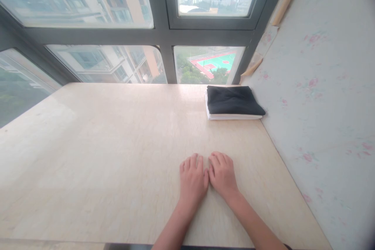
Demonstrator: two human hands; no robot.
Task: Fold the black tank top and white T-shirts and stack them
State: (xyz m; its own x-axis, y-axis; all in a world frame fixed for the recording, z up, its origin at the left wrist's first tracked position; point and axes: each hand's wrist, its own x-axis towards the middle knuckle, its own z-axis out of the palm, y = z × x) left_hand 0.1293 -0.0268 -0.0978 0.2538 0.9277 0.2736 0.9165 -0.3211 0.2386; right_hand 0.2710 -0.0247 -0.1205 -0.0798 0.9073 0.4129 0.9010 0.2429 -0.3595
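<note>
My left hand (192, 177) rests palm down on the pale, marble-patterned surface (117, 156), its fingers stretched forward and holding nothing. Close beside it on the right, my right hand (223, 174) also lies on the surface with its fingers slightly curved and nothing visible in them. The two thumbs are almost touching. Beyond my hands, near the back right corner, a folded black cloth (233, 99) lies on top of a white folded stack (234, 117). Neither hand touches the stack.
A grey window frame (102, 37) borders the surface at the back and left. On the right rises a wall with flowered wallpaper (319, 97), its edge peeling near the window. Buildings and a sports court (216, 62) show outside. The surface's front edge is near my forearms.
</note>
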